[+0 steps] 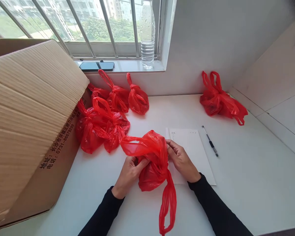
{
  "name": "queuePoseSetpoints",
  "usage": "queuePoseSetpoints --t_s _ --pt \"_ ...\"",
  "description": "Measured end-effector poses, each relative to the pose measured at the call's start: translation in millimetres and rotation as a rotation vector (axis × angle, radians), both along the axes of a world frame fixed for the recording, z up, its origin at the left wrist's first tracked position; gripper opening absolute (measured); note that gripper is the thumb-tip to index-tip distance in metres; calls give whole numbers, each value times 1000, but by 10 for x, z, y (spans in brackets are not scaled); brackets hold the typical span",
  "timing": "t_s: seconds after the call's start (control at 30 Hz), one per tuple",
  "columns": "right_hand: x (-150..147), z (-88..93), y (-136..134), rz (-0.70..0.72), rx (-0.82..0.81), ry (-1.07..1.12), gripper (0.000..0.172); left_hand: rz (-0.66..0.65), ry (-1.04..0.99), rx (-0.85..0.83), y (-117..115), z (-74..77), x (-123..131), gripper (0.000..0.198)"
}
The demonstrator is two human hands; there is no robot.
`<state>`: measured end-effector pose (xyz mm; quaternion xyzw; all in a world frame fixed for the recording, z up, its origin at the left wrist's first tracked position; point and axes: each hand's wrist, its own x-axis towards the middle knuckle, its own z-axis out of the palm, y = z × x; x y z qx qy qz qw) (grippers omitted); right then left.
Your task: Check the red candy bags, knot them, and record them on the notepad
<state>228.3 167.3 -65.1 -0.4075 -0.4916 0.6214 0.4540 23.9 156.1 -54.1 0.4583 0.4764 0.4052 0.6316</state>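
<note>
A red plastic bag point(153, 164) with a bulky body is between my two hands above the white table. One of its loop handles stretches out to the left and the other hangs toward me. My left hand point(132, 171) grips its left side, thumb pressed into the plastic. On the other side, my right hand point(180, 159) pinches the upper right edge, its fingertips partly hidden behind the bag. Beneath my right hand lies a white sheet of paper point(191, 154) with a little writing near its top. What the bag contains is hidden.
Several tied red bags point(116, 126) cluster at the back left beside a large open cardboard box point(34, 108). Another red bag point(218, 100) sits at the back right. A pen point(210, 141) lies right of the paper. The windowsill holds a phone point(97, 66) and a water bottle point(147, 39).
</note>
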Motion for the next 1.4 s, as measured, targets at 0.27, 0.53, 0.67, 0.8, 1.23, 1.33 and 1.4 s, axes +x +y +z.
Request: queuePoseSetpoints --t_s 0.27,0.53,0.67,0.8,1.23,1.33,1.4 --pt "-15 23 -31 -14 49 -2 24 -34 -70 62 -27 -9 -24 30" --pt "33 48 -34 31 36 9 25 -30 -127 100 -38 -39 -41 34" --pt "33 25 -41 42 29 55 34 -14 -113 100 -40 -45 -46 27" --pt "18 12 -48 21 5 55 28 -40 -121 111 -33 -28 -38 27" --pt "22 16 -57 54 -30 110 27 14 -132 102 -57 34 8 37" --pt "20 -10 -65 43 -43 144 36 7 -154 100 -52 43 -12 40" --pt "26 -21 -69 48 -45 138 40 -2 -162 90 -53 23 -25 36"
